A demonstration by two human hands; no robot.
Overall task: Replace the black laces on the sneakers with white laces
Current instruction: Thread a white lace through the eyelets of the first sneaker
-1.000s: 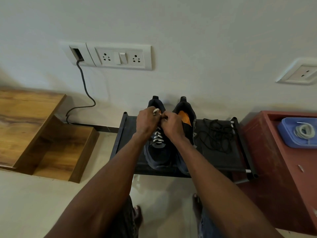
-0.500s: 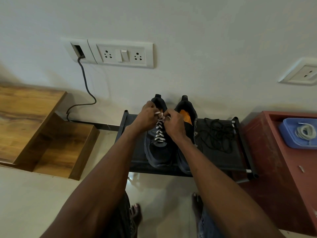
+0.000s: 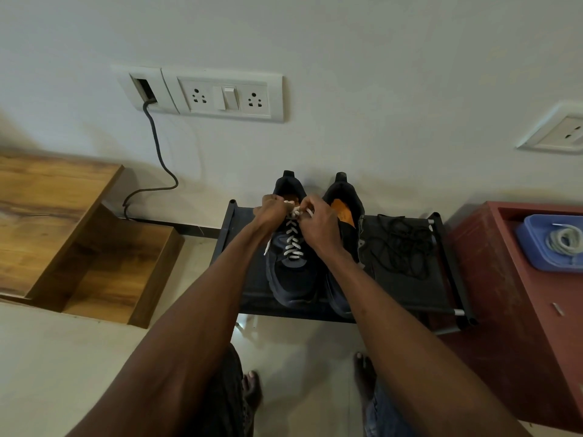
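Both hands had parted slightly since before — left hand and right hand each pinched the white lace atop the left sneaker on the rack.

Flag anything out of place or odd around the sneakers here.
Little stands out. The removed black laces lie in a loose tangle on the rack right of the sneakers, not coiled like the spare white lace in the blue tray. One white lace end dangles beside the left sneaker.
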